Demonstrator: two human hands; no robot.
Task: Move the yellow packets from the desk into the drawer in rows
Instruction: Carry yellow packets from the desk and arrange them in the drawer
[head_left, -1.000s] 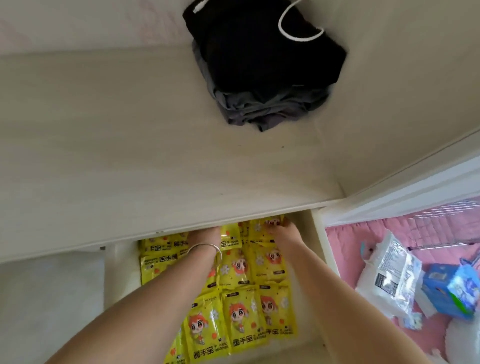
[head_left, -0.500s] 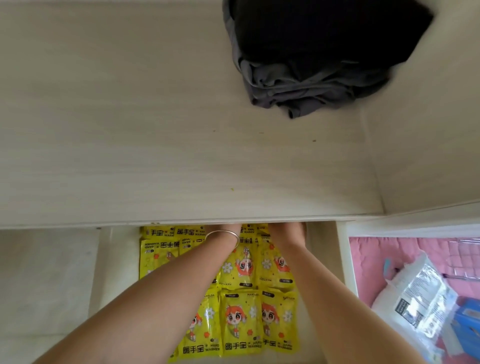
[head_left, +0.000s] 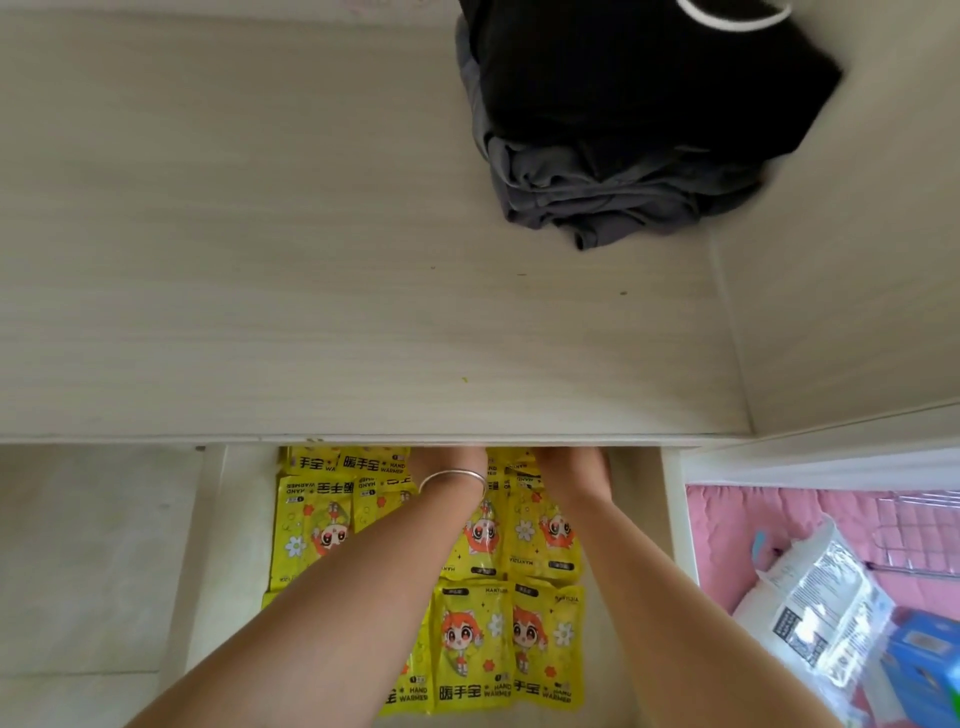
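Observation:
Several yellow hand-warmer packets (head_left: 475, 647) lie flat in rows inside the open white drawer (head_left: 244, 519) below the desk edge. Both my forearms reach into the drawer over the packets. My left hand (head_left: 447, 460), with a silver bangle on its wrist, and my right hand (head_left: 569, 460) go in under the desk top at the drawer's back. Their fingers are hidden beneath the desk edge, so what they touch or hold cannot be seen. No yellow packet shows on the pale wooden desk top (head_left: 311, 260).
A pile of black and grey clothes (head_left: 623, 119) lies at the desk's back right. To the right of the drawer, a pink quilted surface (head_left: 727, 519) holds a clear plastic bag (head_left: 815, 608), a blue box (head_left: 924, 660) and a wire rack (head_left: 914, 530).
My hands have slid further back under the desk edge, so less of them shows. The view has shifted slightly; the packets in the drawer lie as before.

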